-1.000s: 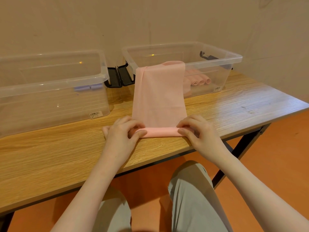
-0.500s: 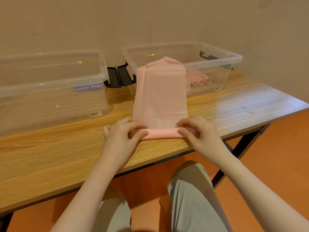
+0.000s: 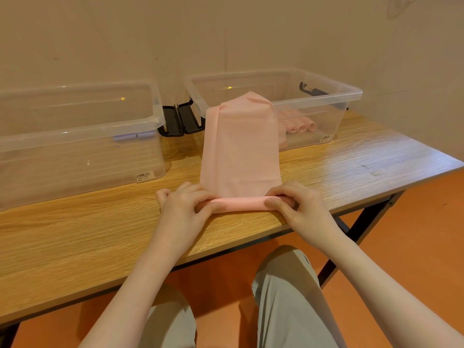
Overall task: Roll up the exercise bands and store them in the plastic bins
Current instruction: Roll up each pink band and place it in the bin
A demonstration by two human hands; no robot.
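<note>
Both hands still pinch pink band roll; far end risen higher over right bin.

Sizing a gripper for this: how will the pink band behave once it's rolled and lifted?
Likely floppy: the pink band drapes limply over the right bin. Probably springs loose unless pinched; left hand and right hand grip both roll ends. Looks thin and light.

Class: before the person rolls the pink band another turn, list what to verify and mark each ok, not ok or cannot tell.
1. Left hand grips the roll's left end: ok.
2. Right hand grips the right end: ok.
3. Band lies flat ahead of the roll: ok.
4. Far end free of the right bin: not ok, draped over its rim.
5. Roll tightness: cannot tell.
6. Room in that bin beside the stored rolls: ok.
</note>
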